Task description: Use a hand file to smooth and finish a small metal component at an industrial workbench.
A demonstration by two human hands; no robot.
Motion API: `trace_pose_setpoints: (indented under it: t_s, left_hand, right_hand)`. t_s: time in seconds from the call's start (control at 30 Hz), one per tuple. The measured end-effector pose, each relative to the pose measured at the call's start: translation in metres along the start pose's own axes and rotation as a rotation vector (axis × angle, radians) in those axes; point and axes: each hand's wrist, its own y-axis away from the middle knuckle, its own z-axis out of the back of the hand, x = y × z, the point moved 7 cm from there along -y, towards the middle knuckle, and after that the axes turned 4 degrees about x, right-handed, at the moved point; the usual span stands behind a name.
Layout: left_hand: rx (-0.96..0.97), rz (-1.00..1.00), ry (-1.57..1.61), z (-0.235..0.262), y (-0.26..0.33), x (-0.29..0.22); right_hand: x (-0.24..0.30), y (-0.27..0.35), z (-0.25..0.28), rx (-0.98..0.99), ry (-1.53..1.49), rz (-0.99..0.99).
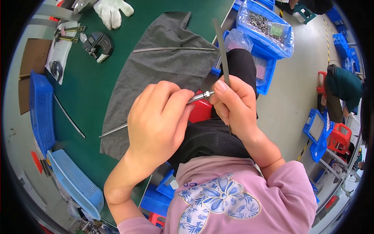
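Note:
My left hand is closed around a long, thin metal rod, whose far part slants down to the left over the grey cloth. The rod's stepped, collared tip sticks out towards my right hand. In that hand a flat grey file stands nearly upright, pinched under the thumb, its lower end showing below the fingers. The right fingers meet the rod's tip; whether they grip it too is hidden. Another thin file-like strip lies across the grey cloth.
On the green table are a digital micrometer, a white glove, calipers, and a thin curved rod. Blue baskets line its left edge. Blue bins of metal parts stand right; a person is beyond.

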Motion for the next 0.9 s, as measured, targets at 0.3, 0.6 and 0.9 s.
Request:
trace_pose_setpoints:
  t_s: [0.3, 0.6, 0.9]
  left_hand:
    - [-0.045, 0.004, 0.087, 0.005, 0.001, 0.000]
    - [-0.068, 0.004, 0.100, 0.009, 0.002, 0.000]
    - [-0.088, 0.041, 0.072, 0.009, 0.005, 0.004]
  right_hand:
    - [0.009, 0.000, -0.007, 0.042, 0.011, 0.027]
    - [0.012, -0.001, -0.015, -0.009, 0.142, 0.069]
    - [0.006, -0.004, -0.010, -0.002, 0.150, 0.019]
